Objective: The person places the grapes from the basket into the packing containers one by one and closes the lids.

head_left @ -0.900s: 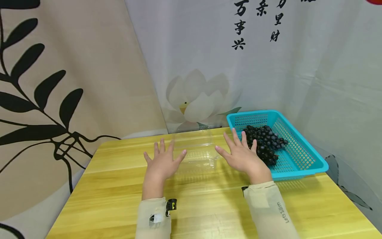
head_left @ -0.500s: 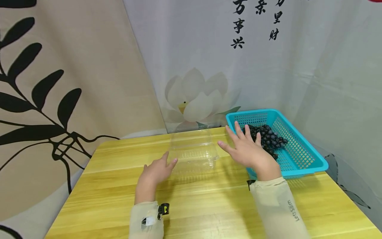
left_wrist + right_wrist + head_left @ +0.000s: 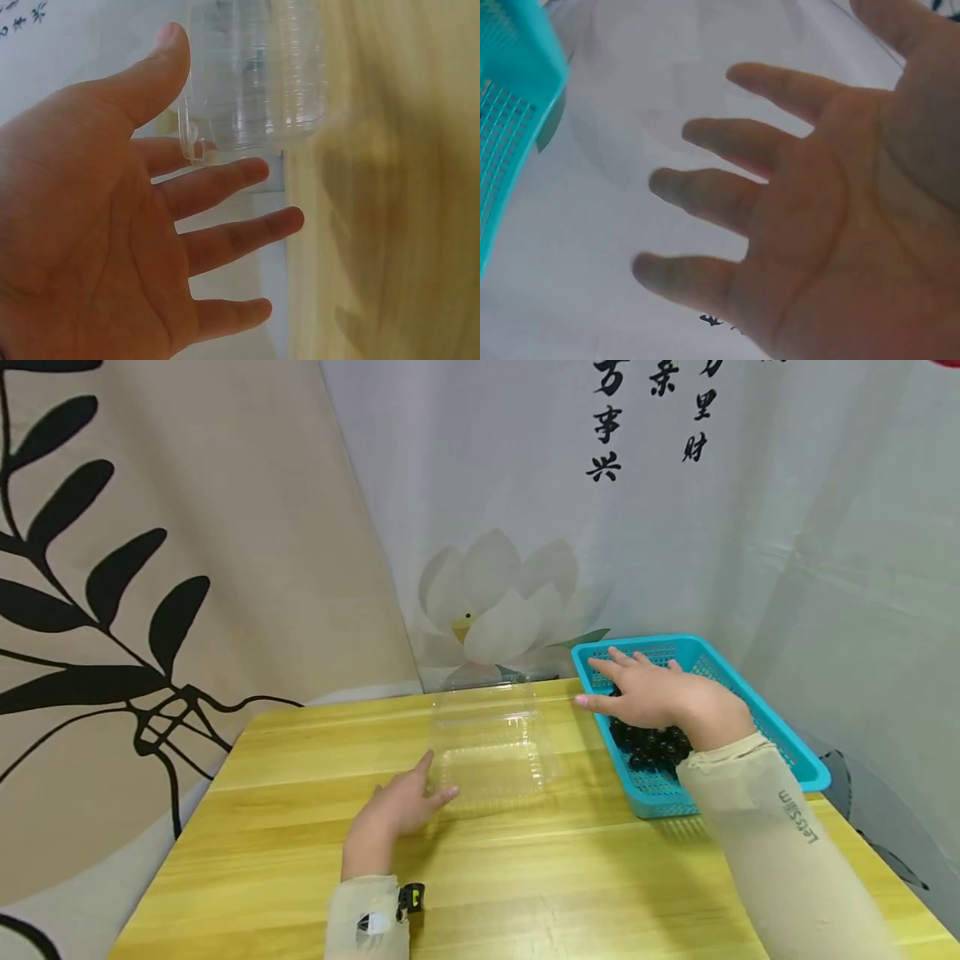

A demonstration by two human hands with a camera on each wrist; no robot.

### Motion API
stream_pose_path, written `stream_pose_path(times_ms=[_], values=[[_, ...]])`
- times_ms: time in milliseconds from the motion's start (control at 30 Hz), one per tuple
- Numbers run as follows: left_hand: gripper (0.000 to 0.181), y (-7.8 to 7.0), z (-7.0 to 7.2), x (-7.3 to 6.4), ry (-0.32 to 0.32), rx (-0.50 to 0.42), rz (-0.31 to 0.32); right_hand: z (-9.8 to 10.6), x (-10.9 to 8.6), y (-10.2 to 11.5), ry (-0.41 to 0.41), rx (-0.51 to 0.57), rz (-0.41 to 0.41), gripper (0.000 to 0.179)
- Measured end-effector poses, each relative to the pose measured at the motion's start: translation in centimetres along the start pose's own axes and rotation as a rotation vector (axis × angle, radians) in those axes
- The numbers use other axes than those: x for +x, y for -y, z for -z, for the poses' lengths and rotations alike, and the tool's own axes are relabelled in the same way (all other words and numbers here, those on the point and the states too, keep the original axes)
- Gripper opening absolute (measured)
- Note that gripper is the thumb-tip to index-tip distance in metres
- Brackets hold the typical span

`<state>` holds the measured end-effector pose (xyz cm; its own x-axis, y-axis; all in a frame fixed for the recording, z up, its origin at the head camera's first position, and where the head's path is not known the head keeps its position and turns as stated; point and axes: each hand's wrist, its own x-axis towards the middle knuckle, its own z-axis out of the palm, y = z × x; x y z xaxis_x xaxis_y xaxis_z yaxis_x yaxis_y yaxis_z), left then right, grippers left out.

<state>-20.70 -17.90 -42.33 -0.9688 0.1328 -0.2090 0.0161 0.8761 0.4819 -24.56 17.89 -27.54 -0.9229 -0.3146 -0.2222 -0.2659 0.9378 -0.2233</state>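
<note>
A clear plastic clamshell box (image 3: pixel 491 768) stands on the table with its lid raised at the back. Beside its left edge is my left hand (image 3: pixel 397 814), thumb and fingers spread. The left wrist view has the clear box (image 3: pixel 255 82) close to the thumb and index finger; whether they touch it I cannot tell. My right hand (image 3: pixel 656 697) hovers above the blue plastic basket (image 3: pixel 656 806), partly covering the dark grapes (image 3: pixel 648 747) in it. In the right wrist view the right palm (image 3: pixel 840 225) faces the camera, fingers apart and nothing held.
The wooden table (image 3: pixel 487 877) reaches back to a printed curtain (image 3: pixel 510 485) that hangs right behind the box and basket. The basket sits at the table's right rear, near the right edge.
My right hand has moved right and forward, over the basket. The left hand has dropped from above the table to the box's left side. Box, basket and grapes keep their places.
</note>
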Motion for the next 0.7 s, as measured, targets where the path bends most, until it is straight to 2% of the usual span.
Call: stream_pose_path(times_ms=[200,367,500,700], values=[[0.098,0.1,-0.8,0.0,-0.019,-0.013,-0.022,1.6,1.8,-1.3,0.108,-0.066,0.056,0.081],[0.102,0.5,-1.4,0.4,-0.024,-0.067,-0.029,2.1,3.4,-2.4,0.156,-0.164,0.016,0.079],[0.106,1.0,-1.8,0.9,-0.024,-0.137,-0.047,1.8,4.7,-3.5,0.194,-0.208,0.007,0.073],[0.104,1.7,-2.3,1.5,-0.02,-0.234,-0.088,0.0,6.9,-5.6,0.189,-0.196,0.028,0.062]])
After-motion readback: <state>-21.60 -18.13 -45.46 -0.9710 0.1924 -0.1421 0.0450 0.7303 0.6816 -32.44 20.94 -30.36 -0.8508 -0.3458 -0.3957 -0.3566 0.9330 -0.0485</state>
